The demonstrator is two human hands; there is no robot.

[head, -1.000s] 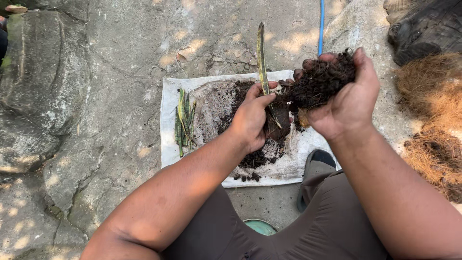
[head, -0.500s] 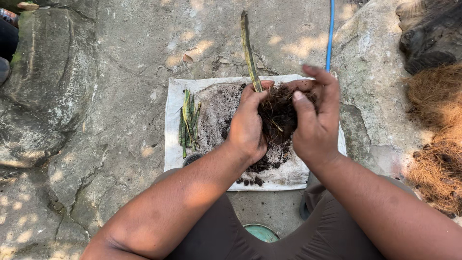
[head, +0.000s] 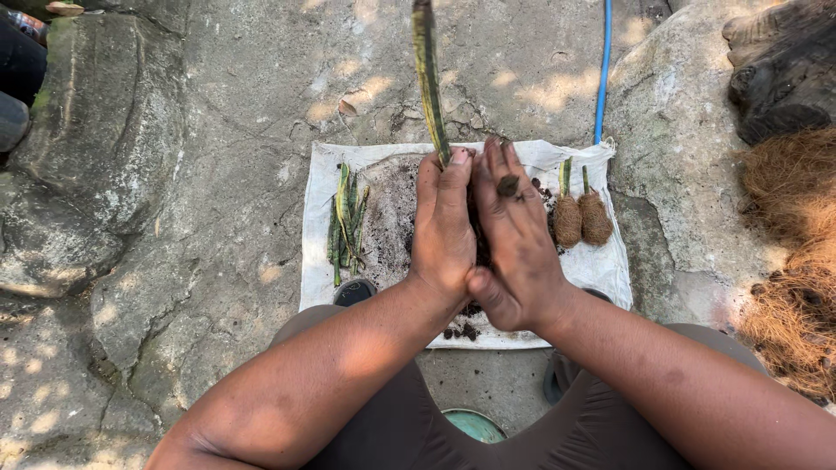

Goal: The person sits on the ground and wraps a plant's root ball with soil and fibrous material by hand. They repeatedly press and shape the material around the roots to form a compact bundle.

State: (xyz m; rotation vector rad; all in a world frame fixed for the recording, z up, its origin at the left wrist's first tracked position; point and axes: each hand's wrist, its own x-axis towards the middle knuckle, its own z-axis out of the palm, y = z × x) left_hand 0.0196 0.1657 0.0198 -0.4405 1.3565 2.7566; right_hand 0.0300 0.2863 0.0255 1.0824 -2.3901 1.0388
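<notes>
Pressing left hand (head: pixel 444 228) and right hand (head: pixel 518 239) palm to palm around dark soil (head: pixel 477 239), packing it about the base of an upright cutting (head: pixel 428 78). Working over white cloth (head: pixel 324 261); spare cuttings (head: pixel 346 219) lying just left, two finished fibre-wrapped balls (head: pixel 581 218) just right.

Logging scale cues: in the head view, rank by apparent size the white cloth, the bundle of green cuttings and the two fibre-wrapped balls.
1. White cloth
2. Bundle of green cuttings
3. Two fibre-wrapped balls, alike in size
</notes>
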